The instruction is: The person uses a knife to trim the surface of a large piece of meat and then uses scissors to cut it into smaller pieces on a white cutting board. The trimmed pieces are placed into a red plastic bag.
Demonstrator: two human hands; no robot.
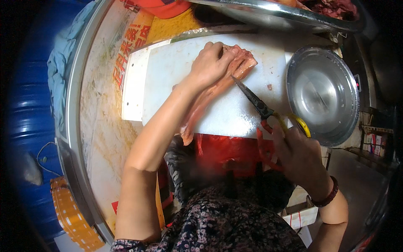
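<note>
A long strip of raw meat (206,97) lies slantwise across a white cutting board (163,72), its lower end hanging over the near edge. My left hand (209,64) grips the meat close to its upper end, thumb on top. In my right hand (297,154) is a pair of scissors (255,100) with dark blades and red and yellow handles. The blades look closed together, and their tip points at the side of the meat, just below my left hand. Whether the tip touches the meat I cannot tell.
Right of the board stands a steel basin (324,94). A large metal tray (292,14) holding raw meat is at the far side, beside a red-orange container (163,8). Small meat scraps (269,87) lie on the board. Red plastic (233,154) hangs below its near edge.
</note>
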